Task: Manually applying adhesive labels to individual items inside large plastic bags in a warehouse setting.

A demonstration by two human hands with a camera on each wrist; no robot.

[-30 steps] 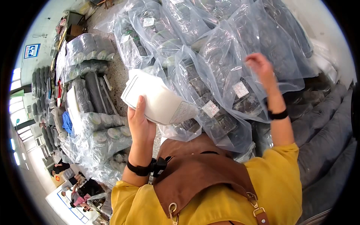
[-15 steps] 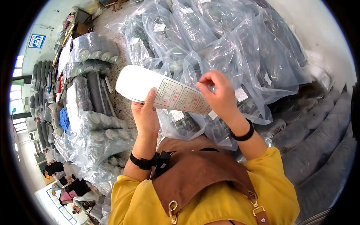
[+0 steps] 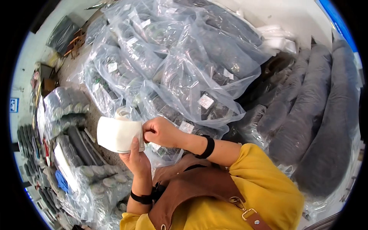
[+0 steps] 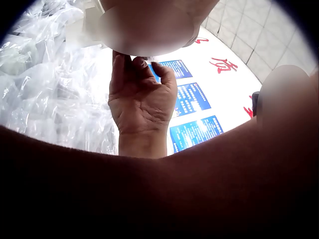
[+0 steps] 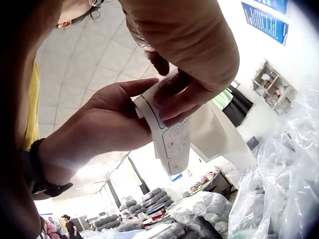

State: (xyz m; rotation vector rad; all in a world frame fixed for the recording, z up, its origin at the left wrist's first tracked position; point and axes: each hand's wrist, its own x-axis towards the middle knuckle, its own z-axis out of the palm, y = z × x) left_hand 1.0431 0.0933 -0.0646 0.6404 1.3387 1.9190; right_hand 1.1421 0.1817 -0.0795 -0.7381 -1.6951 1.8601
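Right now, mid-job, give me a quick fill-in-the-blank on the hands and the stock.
The left hand holds a curled ____ label sheet.
The right hand pinches that sheet; its sleeve is ____.
Behind them lie clear ____ bags of dark goods.
Each wrist wears a ____ band.
Missing words: white; yellow; plastic; black.

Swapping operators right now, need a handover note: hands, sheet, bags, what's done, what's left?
Left hand grips the curled white label sheet from below.
Right hand pinches the sheet's edge.
Clear plastic bags of dark goods are piled just beyond the hands.
Done: several bags carry a white label.
Left: probably peel a label and stick it on a bag. Cannot tell which bags lack one.
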